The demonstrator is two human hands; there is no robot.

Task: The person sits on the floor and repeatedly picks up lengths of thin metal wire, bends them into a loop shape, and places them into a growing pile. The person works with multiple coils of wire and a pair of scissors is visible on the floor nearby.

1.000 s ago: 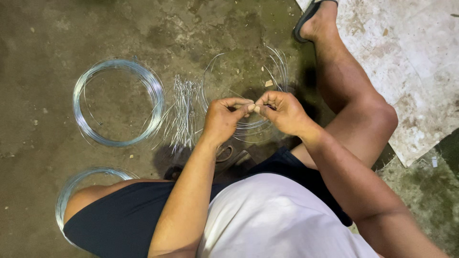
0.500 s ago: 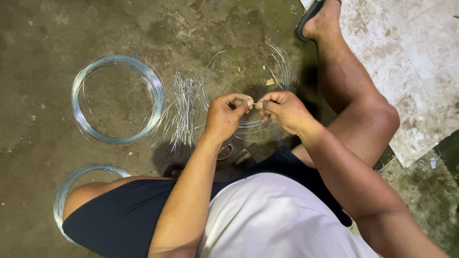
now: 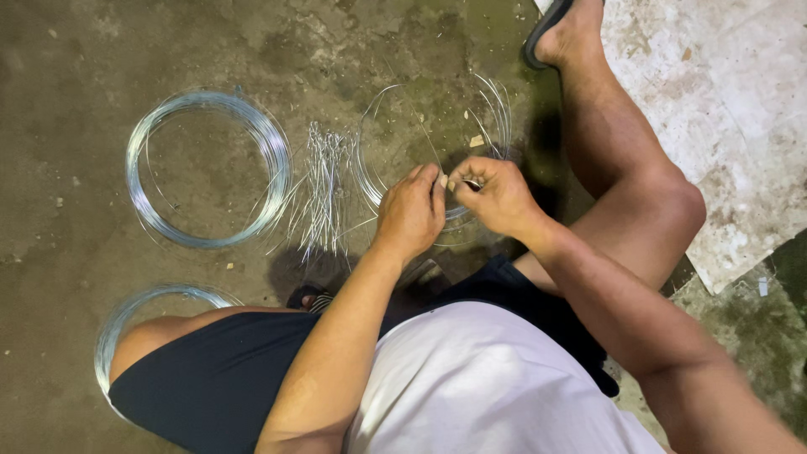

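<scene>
Fingers of my left hand (image 3: 409, 212) and right hand (image 3: 498, 197) pinch one thin silver wire strand (image 3: 452, 183) mid-frame, closed tight for control; cut wire bundle (image 3: 324, 189) lies left, within reach.

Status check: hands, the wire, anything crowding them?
Left hand and right hand pinched together on a thin wire from the loose coil. Cut wire pieces lie beside the left hand. Nothing between the hands.

White shirt (image 3: 487, 387), dark shorts (image 3: 218, 378), sandals (image 3: 542, 29)
</scene>
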